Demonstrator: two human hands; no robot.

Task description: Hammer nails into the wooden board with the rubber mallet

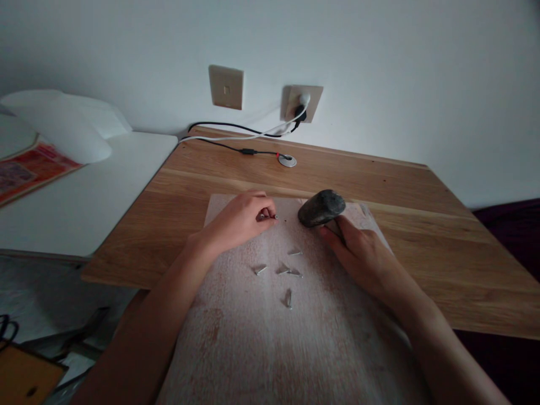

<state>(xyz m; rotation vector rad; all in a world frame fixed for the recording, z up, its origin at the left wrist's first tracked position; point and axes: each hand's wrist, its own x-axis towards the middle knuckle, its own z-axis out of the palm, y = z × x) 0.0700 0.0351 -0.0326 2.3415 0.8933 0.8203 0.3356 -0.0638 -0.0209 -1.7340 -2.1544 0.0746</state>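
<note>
My left hand (243, 218) is closed above the far part of a pale, worn wooden board (253, 337). Small metal nails (269, 216) poke out between its thumb and fingers; how many are inside the fist is hidden. My right hand (360, 244) grips the handle of a mallet with a thick, dark, rounded head (321, 208), which is held over the board's far right part. Most of the handle is covered by my fingers. Several more silver nails (289, 299) lie scattered on the board between and below my hands. A tiny dark spot (286, 220) marks the board between the hands.
The board rests on a brown wooden desk (413, 247) against a white wall. Black and white cables (236, 136) run along its back to a wall socket (301, 104), near a round cable grommet (287, 161). A white table (76, 208) adjoins on the left.
</note>
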